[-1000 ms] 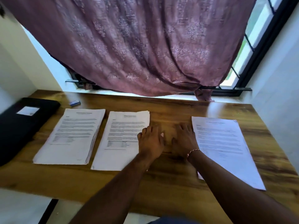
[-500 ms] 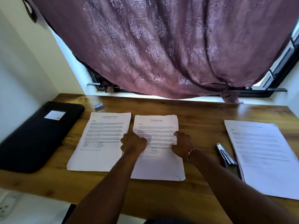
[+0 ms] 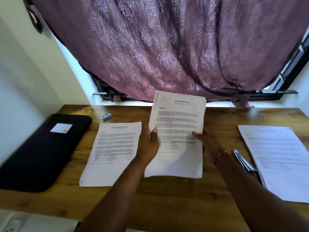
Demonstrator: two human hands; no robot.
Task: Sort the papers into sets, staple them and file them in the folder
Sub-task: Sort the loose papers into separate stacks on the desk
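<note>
The grip is both hands, left and right, pinching the middle stack by its sides, lifted off the surface; best to tap its edges even, then reach the stapler nearby.

Dim indoors, lit only by daylight from the window behind a mauve curtain, which blocks most of it. Bright, blown-out strips along the sill and at the curtain's left and right edges. Soft glare on the far desk; faint shadows under the arms. Strong wide-angle bending: walls and window frame bowed, curtain ballooned at top. Slight blur overall; print on the papers legible only in headings, body text smeared. Folder nearly featureless black, its left edge streaked with motion blur. Lower left corner soft and washed out.
</note>
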